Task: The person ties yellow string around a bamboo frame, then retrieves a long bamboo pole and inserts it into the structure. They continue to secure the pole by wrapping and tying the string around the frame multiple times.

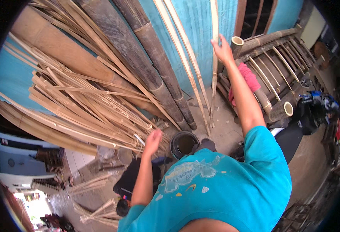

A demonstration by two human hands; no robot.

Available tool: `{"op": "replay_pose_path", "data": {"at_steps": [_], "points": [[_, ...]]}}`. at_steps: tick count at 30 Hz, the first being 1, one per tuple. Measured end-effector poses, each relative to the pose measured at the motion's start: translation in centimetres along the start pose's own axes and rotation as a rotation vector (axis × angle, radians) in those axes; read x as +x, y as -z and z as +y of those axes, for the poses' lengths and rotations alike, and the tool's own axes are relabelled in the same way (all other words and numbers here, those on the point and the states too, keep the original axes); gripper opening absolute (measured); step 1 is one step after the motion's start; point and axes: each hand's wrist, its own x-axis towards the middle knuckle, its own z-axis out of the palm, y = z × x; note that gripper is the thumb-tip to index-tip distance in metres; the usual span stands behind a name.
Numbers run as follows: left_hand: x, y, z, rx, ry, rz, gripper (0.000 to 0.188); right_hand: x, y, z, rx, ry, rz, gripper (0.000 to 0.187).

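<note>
One blue shirt point(231, 178) is nearest. The left hand point(153, 144) is just beside the low end of a big pile of sticks point(81, 101); its fingers are bent, and I cannot tell if they grip a stick. Near it, on the floor point(226, 124), is a black bucket point(173, 147). The right hand point(222, 51) is held up high. It has one long, pale strip point(215, 73) between its thumb and fingers, and that strip stands up tall. Two more strips point(194, 86) stand just to its left. Farther left, two dark poles point(127, 38) slant up. To the right is a bench point(272, 41) with a pink cloth point(249, 77) on it. Behind the strips is a blue wall point(228, 15).
</note>
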Motion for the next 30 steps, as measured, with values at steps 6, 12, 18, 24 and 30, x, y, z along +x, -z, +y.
{"op": "replay_pose_path", "data": {"at_steps": [6,12,18,24,30], "points": [[13.3,-14.2,18.5,0.247,-0.389,-0.049,0.069,5.9,-3.2,1.2,0.106,-0.041,0.032,0.080],[22.8,-21.2,21.2,0.072,-0.456,0.261,0.067,5.8,-5.7,2.0,0.296,-0.055,-0.117,0.046],[21.5,-22.2,20.8,0.220,-0.483,0.291,0.032,0.2,-1.9,-2.9,0.484,0.045,-0.199,0.034],[14.7,-21.5,18.9,-0.063,-0.646,0.321,0.032,-3.7,-0.9,-8.4,0.656,0.063,-0.331,0.037],[7.4,-18.7,20.6,-0.396,-0.844,0.364,0.037,-3.5,-3.7,-9.1,0.566,0.113,-0.498,0.029]]}}
